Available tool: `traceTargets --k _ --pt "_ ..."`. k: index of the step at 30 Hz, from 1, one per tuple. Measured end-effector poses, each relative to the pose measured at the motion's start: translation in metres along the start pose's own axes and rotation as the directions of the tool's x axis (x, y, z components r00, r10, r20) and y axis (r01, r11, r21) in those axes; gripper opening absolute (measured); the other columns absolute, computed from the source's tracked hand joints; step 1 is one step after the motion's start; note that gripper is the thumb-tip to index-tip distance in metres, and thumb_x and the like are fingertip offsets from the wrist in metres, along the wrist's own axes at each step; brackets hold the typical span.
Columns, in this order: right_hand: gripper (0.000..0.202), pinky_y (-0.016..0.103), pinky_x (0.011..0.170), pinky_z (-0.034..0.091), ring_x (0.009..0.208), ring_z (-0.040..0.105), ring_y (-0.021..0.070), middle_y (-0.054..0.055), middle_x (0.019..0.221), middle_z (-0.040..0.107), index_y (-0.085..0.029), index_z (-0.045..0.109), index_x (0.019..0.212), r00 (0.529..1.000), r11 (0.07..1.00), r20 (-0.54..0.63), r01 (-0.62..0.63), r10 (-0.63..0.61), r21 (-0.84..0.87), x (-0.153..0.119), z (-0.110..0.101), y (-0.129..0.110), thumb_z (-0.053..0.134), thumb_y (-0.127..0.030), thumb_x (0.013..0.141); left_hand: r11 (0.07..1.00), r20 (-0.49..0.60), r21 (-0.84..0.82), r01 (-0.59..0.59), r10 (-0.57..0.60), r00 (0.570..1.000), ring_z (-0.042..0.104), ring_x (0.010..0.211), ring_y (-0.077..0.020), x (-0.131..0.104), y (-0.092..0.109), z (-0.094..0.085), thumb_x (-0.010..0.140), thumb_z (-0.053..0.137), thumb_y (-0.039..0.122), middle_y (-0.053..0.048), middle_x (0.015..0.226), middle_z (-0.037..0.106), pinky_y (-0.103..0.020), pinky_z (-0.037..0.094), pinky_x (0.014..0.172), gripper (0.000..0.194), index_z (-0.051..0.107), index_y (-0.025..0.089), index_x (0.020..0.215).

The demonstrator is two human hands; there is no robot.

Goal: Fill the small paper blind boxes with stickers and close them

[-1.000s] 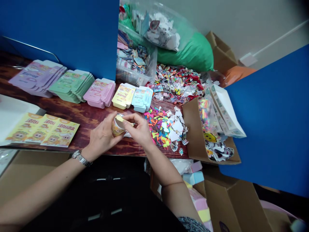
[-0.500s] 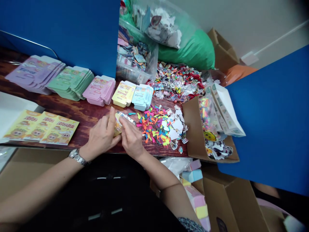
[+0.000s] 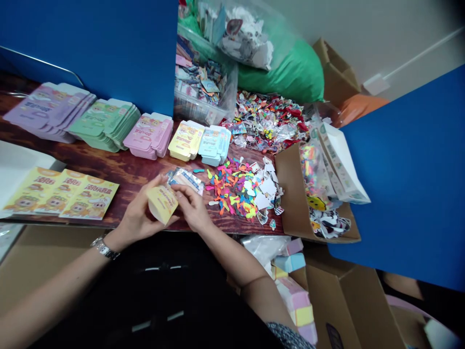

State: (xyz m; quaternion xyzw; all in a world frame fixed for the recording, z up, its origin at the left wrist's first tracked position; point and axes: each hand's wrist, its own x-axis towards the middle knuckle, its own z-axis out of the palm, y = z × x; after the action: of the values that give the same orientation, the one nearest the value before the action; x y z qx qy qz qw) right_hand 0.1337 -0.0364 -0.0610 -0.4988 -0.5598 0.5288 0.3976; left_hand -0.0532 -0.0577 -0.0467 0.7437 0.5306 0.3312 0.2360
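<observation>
My left hand (image 3: 140, 213), with a watch on the wrist, is wrapped round a small yellow printed paper box (image 3: 162, 202) near the table's front edge. The box is tilted, and a curved edge of it faces down and left. At the box's right side, my right hand (image 3: 192, 206) pinches its edge between thumb and fingers. Just behind the hands lies a small pile of printed cards (image 3: 187, 179), partly covered by them. Colourful balloon-like pieces (image 3: 232, 189) are spread out to the right of my right hand, with white-backed stickers (image 3: 267, 189) beside them.
Flat box stacks line the back: purple (image 3: 47, 109), green (image 3: 103, 121), pink (image 3: 150, 133), yellow (image 3: 186, 139) and blue (image 3: 214, 143). Yellow printed packets (image 3: 89, 194) lie at left. A cardboard box (image 3: 290, 194) stands right; a clear bin (image 3: 228, 92) and trinket heap (image 3: 269, 121) sit behind.
Both hands have parted slightly, the left shifting left. The yellow box has turned and lifted into fuller view, uncovering more of the cards behind it.
</observation>
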Motion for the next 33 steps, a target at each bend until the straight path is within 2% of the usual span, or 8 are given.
traceTargets --k 2,5,8,11,15,20,27,33 --pt "0.038 0.036 0.103 0.058 0.114 0.071 0.0205 0.01 0.125 0.073 -0.022 0.066 0.133 0.996 0.93 0.052 0.082 -0.068 -0.358 0.005 -0.013 -0.009 0.051 -0.044 0.105 0.996 -0.045 -0.083 -0.04 0.037 0.998 0.059 0.137 -0.0324 0.0 -0.001 0.001 0.089 0.069 0.053 -0.017 0.151 0.053 -0.052 0.052 0.113 0.088 0.023 0.029 0.16" --pt "0.05 0.043 0.111 0.052 0.134 0.058 0.0284 0.015 0.138 0.064 -0.021 0.058 0.145 0.999 0.621 0.039 0.043 -0.021 -0.783 0.018 -0.035 -0.02 0.059 -0.046 0.102 0.989 -0.117 -0.146 -0.026 0.009 0.993 0.063 0.13 -0.0328 0.005 0.0 -0.006 0.089 0.071 0.05 -0.017 0.143 0.058 -0.052 0.053 0.113 0.083 0.031 0.024 0.157" --pt "0.061 0.049 0.103 0.057 0.137 0.054 0.0347 0.018 0.147 0.055 -0.023 0.056 0.146 0.992 0.39 0.016 -0.034 0.125 -0.92 0.025 -0.042 -0.023 0.063 -0.058 0.097 0.994 -0.111 -0.098 0.037 -0.048 0.993 0.064 0.126 -0.0349 0.009 0.0 -0.01 0.09 0.068 0.053 -0.018 0.139 0.06 -0.055 0.054 0.11 0.082 0.033 0.02 0.157" --pt "0.05 0.047 0.099 0.059 0.133 0.055 0.033 0.017 0.146 0.055 -0.025 0.063 0.135 0.984 0.316 -0.002 -0.059 0.177 -0.947 0.023 -0.036 -0.021 0.06 -0.058 0.099 0.995 -0.093 -0.077 0.07 -0.078 0.993 0.063 0.123 -0.0367 0.011 -0.003 -0.007 0.09 0.066 0.056 -0.019 0.135 0.059 -0.057 0.054 0.107 0.082 0.036 0.017 0.156" --pt "0.047 0.043 0.099 0.057 0.132 0.057 0.0297 0.014 0.145 0.056 -0.027 0.059 0.139 0.986 0.347 -0.045 -0.1 0.162 -0.933 0.018 -0.031 -0.015 0.059 -0.054 0.101 0.99 -0.105 -0.128 0.052 -0.066 0.992 0.063 0.123 -0.0371 0.013 -0.007 -0.001 0.086 0.069 0.059 -0.017 0.133 0.058 -0.056 0.054 0.107 0.083 0.041 0.02 0.154" --pt "0.058 0.038 0.102 0.054 0.125 0.062 0.0264 0.012 0.139 0.062 -0.022 0.05 0.146 0.991 0.538 -0.076 -0.124 0.11 -0.834 0.021 -0.042 -0.006 0.07 -0.044 0.096 0.989 -0.101 -0.144 0.029 -0.044 0.994 0.064 0.12 -0.0344 0.016 -0.008 0.0 0.088 0.07 0.054 -0.014 0.134 0.06 -0.054 0.054 0.106 0.079 0.041 0.024 0.155" --pt "0.015 0.03 0.088 0.053 0.095 0.067 0.0181 0.005 0.1 0.071 -0.019 0.069 0.105 0.995 0.825 -0.076 0.01 -0.064 -0.565 0.018 -0.055 0.006 0.063 -0.031 0.097 0.995 -0.132 -0.094 0.042 -0.054 0.99 0.063 0.114 -0.0293 0.019 -0.014 -0.002 0.087 0.07 0.058 -0.01 0.131 0.06 -0.048 0.055 0.101 0.079 0.044 0.02 0.151" --pt "0.022 0.03 0.09 0.054 0.099 0.066 0.017 0.005 0.104 0.07 -0.022 0.068 0.111 0.862 0.822 -0.204 0.333 -0.464 -0.461 0.009 -0.074 -0.041 0.05 -0.032 0.106 0.985 -0.151 0.17 -0.024 0.05 0.987 0.062 0.109 -0.0322 0.025 -0.017 -0.008 0.089 0.068 0.058 -0.013 0.123 0.068 -0.051 0.052 0.096 0.067 0.056 0.017 0.14"
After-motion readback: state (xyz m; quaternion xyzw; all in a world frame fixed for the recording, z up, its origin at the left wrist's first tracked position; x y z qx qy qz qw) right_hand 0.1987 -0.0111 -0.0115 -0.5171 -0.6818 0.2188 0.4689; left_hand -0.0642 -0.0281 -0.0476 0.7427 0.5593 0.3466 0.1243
